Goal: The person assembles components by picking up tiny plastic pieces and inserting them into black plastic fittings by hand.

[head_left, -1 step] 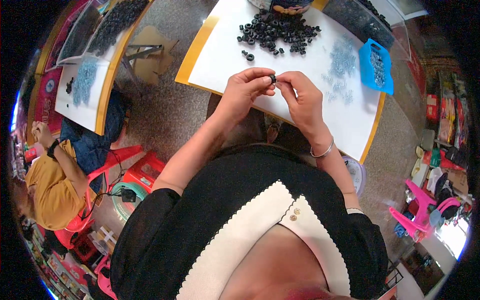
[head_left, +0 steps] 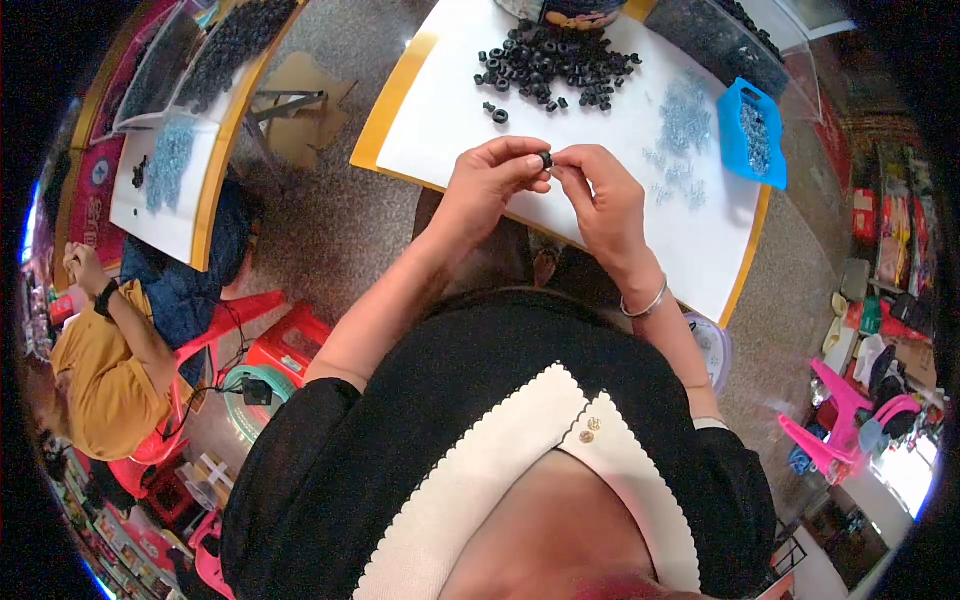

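Over the near edge of the white table (head_left: 430, 120), my two hands meet. My left hand (head_left: 485, 190) pinches a small black ring-like part (head_left: 545, 159) between thumb and fingertips. Right against it, the thumb and forefinger of my right hand (head_left: 608, 200) are pressed together; whatever they hold is too small to make out. Beyond my hands lies a pile of small black parts (head_left: 550, 65), some of them rings, with a loose black ring (head_left: 500, 116) at its near side. Small clear bluish pieces (head_left: 685, 120) are spread to the right.
A blue tray (head_left: 736, 150) of clear pieces stands at the table's right edge. A clear bin (head_left: 700, 40) with black parts sits at the far right, beside a dark container (head_left: 580, 12). On the left, another person (head_left: 110, 370) sits by a second table (head_left: 200, 215).
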### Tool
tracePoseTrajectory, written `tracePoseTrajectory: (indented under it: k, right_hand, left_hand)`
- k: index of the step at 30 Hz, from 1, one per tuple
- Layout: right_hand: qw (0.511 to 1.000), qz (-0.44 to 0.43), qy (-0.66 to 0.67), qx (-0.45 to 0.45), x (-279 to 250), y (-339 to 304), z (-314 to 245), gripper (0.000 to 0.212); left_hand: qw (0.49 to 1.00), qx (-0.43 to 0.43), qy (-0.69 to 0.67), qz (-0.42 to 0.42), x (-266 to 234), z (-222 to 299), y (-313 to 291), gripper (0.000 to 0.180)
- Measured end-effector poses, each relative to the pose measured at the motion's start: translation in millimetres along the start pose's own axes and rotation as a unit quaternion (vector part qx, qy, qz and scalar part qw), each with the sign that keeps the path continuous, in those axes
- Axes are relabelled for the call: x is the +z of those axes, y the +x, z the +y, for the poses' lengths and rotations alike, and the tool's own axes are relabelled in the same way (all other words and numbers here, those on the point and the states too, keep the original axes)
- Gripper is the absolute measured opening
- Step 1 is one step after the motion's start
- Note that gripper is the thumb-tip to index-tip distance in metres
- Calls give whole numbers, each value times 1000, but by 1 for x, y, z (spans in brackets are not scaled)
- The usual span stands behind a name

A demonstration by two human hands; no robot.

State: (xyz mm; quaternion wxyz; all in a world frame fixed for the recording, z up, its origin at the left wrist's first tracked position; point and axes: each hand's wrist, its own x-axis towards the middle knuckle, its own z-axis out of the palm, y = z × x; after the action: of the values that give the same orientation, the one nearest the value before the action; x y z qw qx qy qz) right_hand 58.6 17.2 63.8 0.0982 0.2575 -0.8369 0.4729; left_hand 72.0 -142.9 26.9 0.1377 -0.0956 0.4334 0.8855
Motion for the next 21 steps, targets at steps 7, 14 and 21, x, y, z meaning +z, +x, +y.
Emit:
tracePoseTrajectory:
  k: [7,14,21]
  right_hand:
    - [999,-12,42,25,-2,-3,-4,9]
    - [999,39,28,-25,6,-5,0,7]
    - [972,48,180,140,7,-10,-6,13]
  left_hand:
    - [999,-9,-27,-23,1,0,-2,21]
    - [997,41,61,-19,3,2,-4,21]
    - [999,-26,-24,-27,2,7,-4,28]
